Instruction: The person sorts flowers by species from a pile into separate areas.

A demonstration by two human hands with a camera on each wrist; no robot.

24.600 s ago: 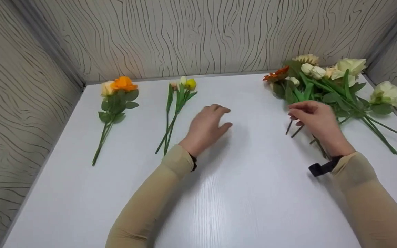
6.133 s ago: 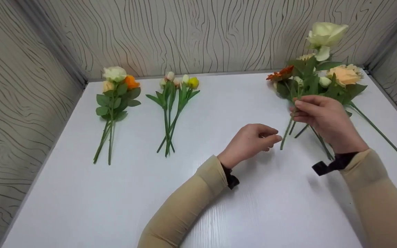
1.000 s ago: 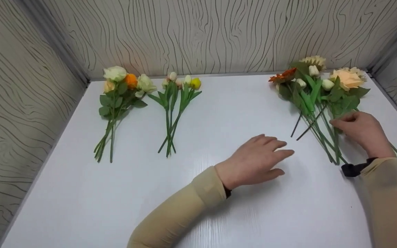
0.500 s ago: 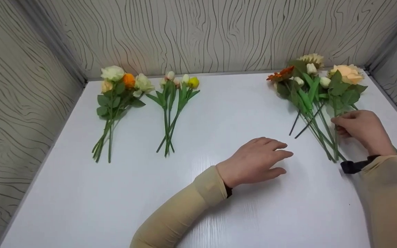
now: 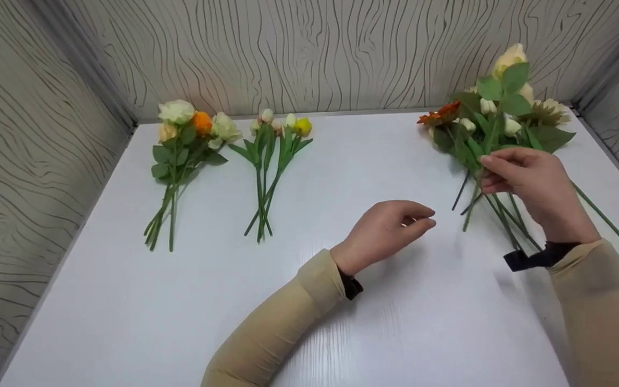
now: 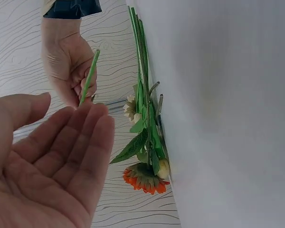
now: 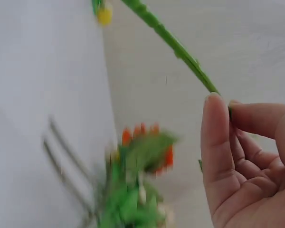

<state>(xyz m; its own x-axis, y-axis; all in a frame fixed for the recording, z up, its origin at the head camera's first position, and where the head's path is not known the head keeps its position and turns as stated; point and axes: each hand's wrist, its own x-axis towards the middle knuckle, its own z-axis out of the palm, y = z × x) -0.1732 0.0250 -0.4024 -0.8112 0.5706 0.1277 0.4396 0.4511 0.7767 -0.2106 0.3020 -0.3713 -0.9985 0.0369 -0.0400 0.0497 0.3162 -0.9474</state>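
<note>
The right hand pinches a peach rose by its stem, lifted above the mixed pile at the table's far right. The left hand hovers loosely curled, empty, mid-table. A handover seems next, needing a stem grip; open tabletop lies toward the rose bunch by the left wall.

Right hand raised, grip pinched; left hand loosely curled.
</note>
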